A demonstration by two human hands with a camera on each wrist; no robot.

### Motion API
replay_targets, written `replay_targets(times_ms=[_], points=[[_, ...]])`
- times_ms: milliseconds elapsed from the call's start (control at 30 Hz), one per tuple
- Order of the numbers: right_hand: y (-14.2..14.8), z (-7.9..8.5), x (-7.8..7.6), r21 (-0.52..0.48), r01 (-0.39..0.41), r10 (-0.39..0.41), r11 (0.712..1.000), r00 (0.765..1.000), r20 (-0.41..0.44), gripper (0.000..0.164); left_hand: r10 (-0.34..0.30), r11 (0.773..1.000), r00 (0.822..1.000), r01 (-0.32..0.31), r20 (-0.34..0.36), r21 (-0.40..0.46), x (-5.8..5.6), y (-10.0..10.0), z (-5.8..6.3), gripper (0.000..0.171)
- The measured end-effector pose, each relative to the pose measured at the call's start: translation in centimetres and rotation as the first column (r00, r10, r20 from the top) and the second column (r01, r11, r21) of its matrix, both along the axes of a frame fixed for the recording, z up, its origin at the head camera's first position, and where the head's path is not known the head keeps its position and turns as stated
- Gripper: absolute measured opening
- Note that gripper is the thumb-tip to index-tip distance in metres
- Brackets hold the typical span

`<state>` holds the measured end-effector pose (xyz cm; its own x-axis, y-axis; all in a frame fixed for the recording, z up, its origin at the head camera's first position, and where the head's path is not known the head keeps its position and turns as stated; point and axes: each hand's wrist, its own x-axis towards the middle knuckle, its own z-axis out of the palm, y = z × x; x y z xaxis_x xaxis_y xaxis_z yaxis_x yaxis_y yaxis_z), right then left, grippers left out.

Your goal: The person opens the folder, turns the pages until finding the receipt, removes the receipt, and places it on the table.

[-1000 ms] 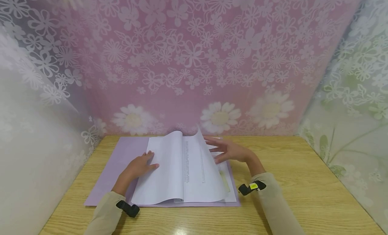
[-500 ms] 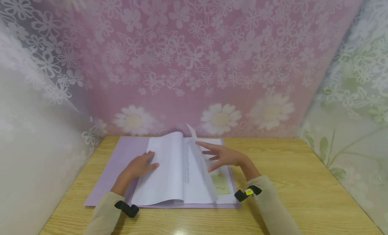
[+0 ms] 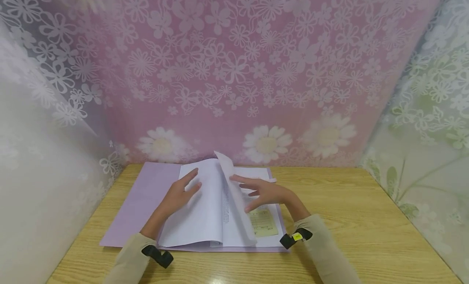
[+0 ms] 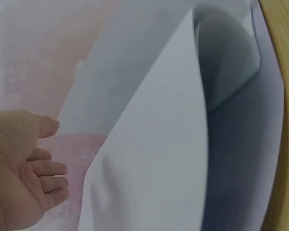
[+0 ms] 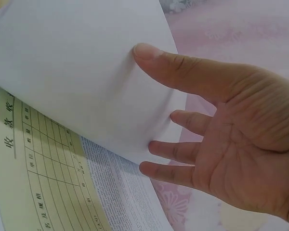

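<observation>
A lilac folder (image 3: 126, 219) lies spread on the table, with a stack of white pages inside it. Turned pages (image 3: 199, 210) curve over the left side. One page (image 3: 234, 198) stands raised near the middle, leaning left. My right hand (image 3: 269, 192) is against that page's right side, fingers spread and fairly straight; in the right wrist view the thumb touches the sheet (image 5: 86, 62). My left hand (image 3: 177, 196) hovers over the turned pages, its fingers extended and holding nothing. A yellow printed slip (image 3: 264, 223) lies on a page of small text on the right.
The folder rests on a wood-grain table (image 3: 348, 219). A pink flowered backdrop (image 3: 234, 92) rises behind the table's far edge, and pale flowered panels flank both sides. Black wrist cameras (image 3: 157, 255) sit on both sleeves.
The raised page has swung leftward with my right hand, uncovering the yellow slip. My left hand has lifted off the turned pages and shifted slightly right.
</observation>
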<state>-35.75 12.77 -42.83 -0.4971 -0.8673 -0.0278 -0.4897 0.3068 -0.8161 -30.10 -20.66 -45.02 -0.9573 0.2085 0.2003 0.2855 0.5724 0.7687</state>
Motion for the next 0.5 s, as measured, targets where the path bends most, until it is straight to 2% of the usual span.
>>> replay_targets(times_ms=[67,200,267,333,500], points=[[-0.2,0.0,0.1,0.016,-0.002,0.002,1.0,1.0,-0.006,0.101,-0.029,0.993,0.998,0.023,0.048,0.115,0.3,0.9,0.3,0.066],[-0.7,0.0,0.3,0.037,-0.01,0.01,0.999,1.0,-0.011,0.101,-0.093,0.958,0.981,0.042,0.171,0.283,0.6,2.2,0.4,0.067],[-0.9,0.0,0.5,0.042,-0.01,0.01,0.999,1.0,-0.011,0.1,-0.104,0.949,0.972,0.034,0.211,0.313,0.8,2.7,0.3,0.068],[-1.1,-0.1,0.7,0.051,-0.008,0.01,0.999,1.0,-0.021,0.1,-0.09,0.95,0.968,0.012,0.235,0.313,0.8,3.0,0.3,0.069],[-1.6,-0.2,1.0,0.062,-0.015,0.018,0.998,0.999,-0.046,0.097,-0.053,0.95,0.967,-0.029,0.249,0.311,0.8,3.4,0.2,0.073]])
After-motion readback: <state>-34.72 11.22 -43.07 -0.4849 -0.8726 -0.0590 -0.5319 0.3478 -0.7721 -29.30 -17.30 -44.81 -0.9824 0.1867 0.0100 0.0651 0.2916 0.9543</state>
